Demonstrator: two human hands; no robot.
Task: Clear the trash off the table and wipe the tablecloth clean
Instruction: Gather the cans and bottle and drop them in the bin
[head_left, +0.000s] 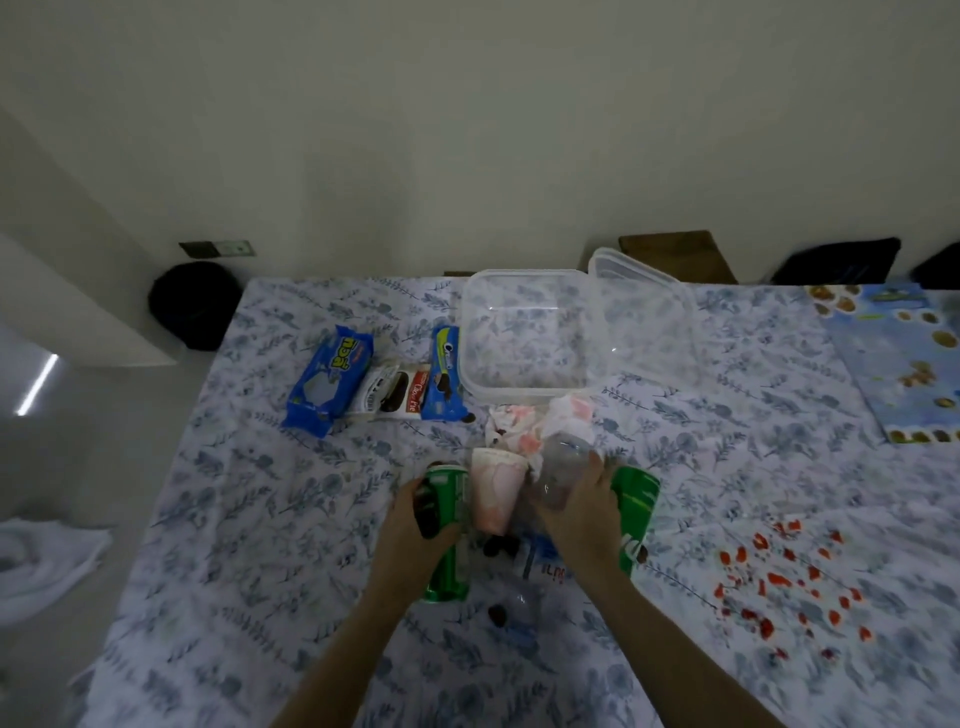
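Observation:
A heap of trash lies mid-table on the floral tablecloth (270, 519). My left hand (410, 525) is closed around a green can (447, 545) lying on its side. My right hand (582, 514) grips a clear plastic bottle (563, 467), with a second green can (636, 504) under it. Between the hands stands a white paper cup (496, 493) with pink stains. Crumpled, pink-stained tissues (524, 426) lie just behind it. A flattened clear bottle (530, 587) and dark crumbs lie between my wrists. Red spots (779, 582) stain the cloth at the right.
An empty clear plastic container (530, 332) and its lid (644, 291) stand at the back. Left of it lie blue snack packets (330, 379) and cookie wrappers (444, 379). A black bin (195, 304) stands off the table's far-left corner. A white cloth (41, 561) lies at the left.

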